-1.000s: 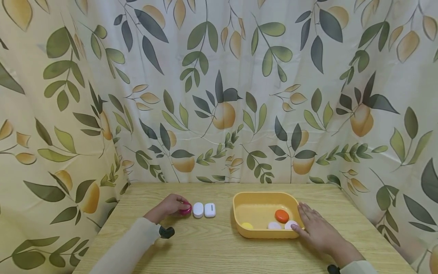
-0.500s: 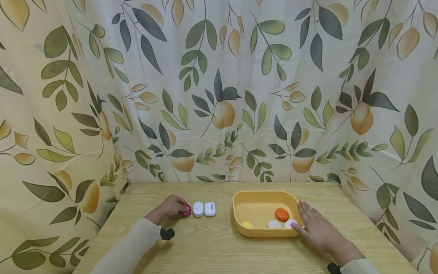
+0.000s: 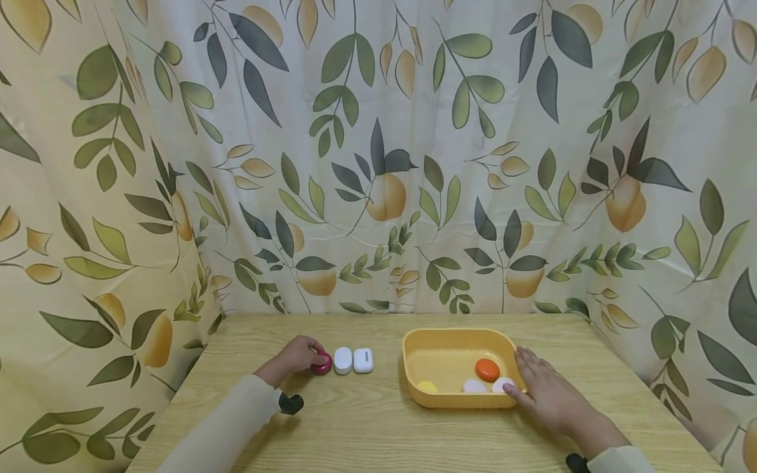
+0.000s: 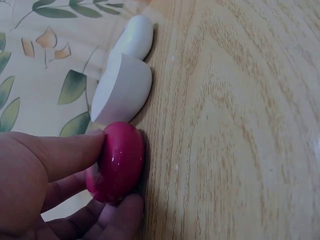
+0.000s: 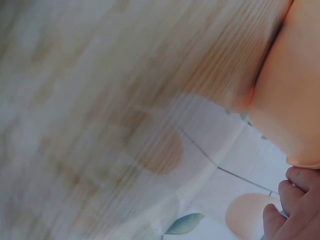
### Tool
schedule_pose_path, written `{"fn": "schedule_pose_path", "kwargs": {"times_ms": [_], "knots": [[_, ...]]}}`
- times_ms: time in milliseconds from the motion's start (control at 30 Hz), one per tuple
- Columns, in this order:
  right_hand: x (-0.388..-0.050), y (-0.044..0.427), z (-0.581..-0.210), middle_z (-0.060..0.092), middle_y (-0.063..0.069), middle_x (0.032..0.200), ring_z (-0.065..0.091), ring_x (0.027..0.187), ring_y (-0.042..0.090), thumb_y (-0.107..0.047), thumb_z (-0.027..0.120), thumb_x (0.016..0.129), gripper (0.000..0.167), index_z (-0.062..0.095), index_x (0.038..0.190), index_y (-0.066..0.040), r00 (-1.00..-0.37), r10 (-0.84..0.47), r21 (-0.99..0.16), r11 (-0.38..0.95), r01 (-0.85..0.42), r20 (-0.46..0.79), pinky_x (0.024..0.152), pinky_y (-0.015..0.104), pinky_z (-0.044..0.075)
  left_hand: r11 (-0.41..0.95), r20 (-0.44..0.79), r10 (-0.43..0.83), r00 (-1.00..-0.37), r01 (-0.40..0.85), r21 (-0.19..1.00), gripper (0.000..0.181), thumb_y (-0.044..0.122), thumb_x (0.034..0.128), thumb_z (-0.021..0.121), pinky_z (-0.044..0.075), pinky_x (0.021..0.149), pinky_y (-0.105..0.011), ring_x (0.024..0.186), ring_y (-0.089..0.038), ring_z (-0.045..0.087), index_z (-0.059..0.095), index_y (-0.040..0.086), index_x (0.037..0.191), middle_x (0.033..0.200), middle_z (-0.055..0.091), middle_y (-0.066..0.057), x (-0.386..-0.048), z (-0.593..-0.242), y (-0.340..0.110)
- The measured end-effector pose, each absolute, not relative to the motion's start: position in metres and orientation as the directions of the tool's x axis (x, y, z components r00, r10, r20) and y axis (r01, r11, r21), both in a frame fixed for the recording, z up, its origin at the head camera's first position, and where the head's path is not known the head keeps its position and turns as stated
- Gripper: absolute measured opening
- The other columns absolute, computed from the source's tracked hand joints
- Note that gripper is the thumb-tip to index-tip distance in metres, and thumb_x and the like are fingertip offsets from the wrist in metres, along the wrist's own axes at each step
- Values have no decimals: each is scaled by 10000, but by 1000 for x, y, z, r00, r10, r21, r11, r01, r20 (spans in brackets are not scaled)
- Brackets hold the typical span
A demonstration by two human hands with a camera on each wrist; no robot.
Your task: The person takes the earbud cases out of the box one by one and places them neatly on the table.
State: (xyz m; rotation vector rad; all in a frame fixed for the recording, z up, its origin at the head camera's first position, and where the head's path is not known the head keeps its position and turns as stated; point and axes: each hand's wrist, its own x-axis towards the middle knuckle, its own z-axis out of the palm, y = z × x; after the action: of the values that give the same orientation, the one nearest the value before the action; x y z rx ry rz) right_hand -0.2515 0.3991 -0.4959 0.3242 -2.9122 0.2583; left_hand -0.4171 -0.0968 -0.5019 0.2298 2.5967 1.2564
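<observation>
On the left of the table, my left hand (image 3: 298, 355) pinches a glossy magenta round case (image 3: 322, 364) between thumb and fingers. The left wrist view shows the thumb on one face of the magenta case (image 4: 121, 162) and fingertips at its lower edge, low against the wood. Just right of it stand a white rounded case (image 3: 343, 360) and a white earbud case (image 3: 363, 360). My right hand (image 3: 552, 397) rests along the right wall of the yellow bin (image 3: 464, 401), fingers straight, thumb at its near corner.
Inside the bin lie an orange disc (image 3: 487, 370), a yellow piece (image 3: 428, 387) and two pale pieces (image 3: 474, 386). Beyond the far edge of the wooden table (image 3: 355, 427) hangs a leaf-and-fruit patterned curtain (image 3: 390, 249), which also runs along both sides.
</observation>
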Motion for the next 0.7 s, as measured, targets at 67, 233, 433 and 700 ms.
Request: {"fn": "schedule_pose_path", "kwargs": {"times_ms": [67, 233, 433, 700], "knots": [[-252, 399, -495, 233, 263, 1540, 216, 1400, 446, -538, 430, 1001, 814, 279, 1460, 117, -957, -197, -151, 961, -231, 212, 1115, 576, 218, 630, -152, 247, -957, 39, 776, 160, 73, 860, 740, 557, 646, -327, 786, -209, 587, 666, -18, 969, 883, 608, -93, -417, -501, -96], [-251, 398, -494, 240, 267, 1536, 223, 1396, 449, -522, 446, 1001, 804, 283, 1458, 118, -958, -198, -152, 961, -231, 208, 1102, 590, 231, 642, -138, 261, -955, 65, 764, 151, 75, 863, 737, 556, 629, -323, 770, -197, 589, 668, -20, 957, 864, 613, -82, -417, -500, -96], [-251, 397, -493, 244, 268, 1534, 221, 1397, 448, -520, 448, 1001, 802, 287, 1454, 122, -958, -197, -148, 962, -230, 208, 1098, 595, 235, 644, -138, 260, -956, 65, 763, 138, 77, 865, 735, 560, 625, -329, 776, -201, 586, 660, -13, 939, 865, 613, -81, -416, -500, -97], [-251, 397, -494, 236, 263, 1539, 208, 1403, 443, -536, 423, 1004, 809, 282, 1459, 118, -959, -193, -154, 962, -227, 205, 1106, 588, 224, 633, -127, 302, -945, 99, 768, 156, 115, 868, 742, 545, 596, -300, 762, -211, 582, 658, -10, 912, 852, 610, -94, -416, -500, -100]]}}
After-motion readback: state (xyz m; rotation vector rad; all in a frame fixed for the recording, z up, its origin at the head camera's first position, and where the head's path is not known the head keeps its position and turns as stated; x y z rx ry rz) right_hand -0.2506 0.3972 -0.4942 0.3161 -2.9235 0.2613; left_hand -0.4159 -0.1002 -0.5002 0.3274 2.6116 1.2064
